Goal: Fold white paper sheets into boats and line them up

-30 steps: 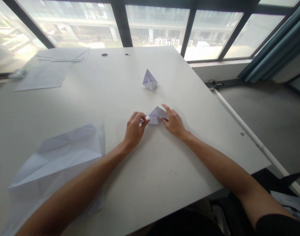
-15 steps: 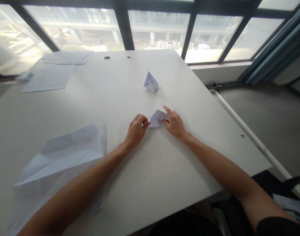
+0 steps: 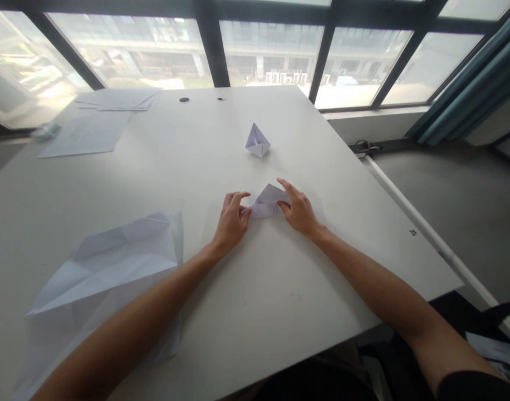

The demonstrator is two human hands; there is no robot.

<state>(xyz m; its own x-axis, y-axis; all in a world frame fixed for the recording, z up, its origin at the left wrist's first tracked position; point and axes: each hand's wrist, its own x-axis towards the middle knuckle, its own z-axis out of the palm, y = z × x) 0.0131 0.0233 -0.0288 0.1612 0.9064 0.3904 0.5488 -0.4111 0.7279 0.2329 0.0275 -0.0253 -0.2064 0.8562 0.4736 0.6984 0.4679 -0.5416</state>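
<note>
Left hand [image 3: 231, 223] grip closed, pinching corner of folded paper [image 3: 268, 202]; right hand [image 3: 299, 211] grip open, fingers splayed, pressing its other end, forearms angled in over white surface [image 3: 280, 295].

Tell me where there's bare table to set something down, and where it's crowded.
Bare table lies between the paper boat and the flat papers, and again below the right hand, beside the large creased sheet. It's crowded around the folded paper, where the left hand and right hand close in on it.
</note>
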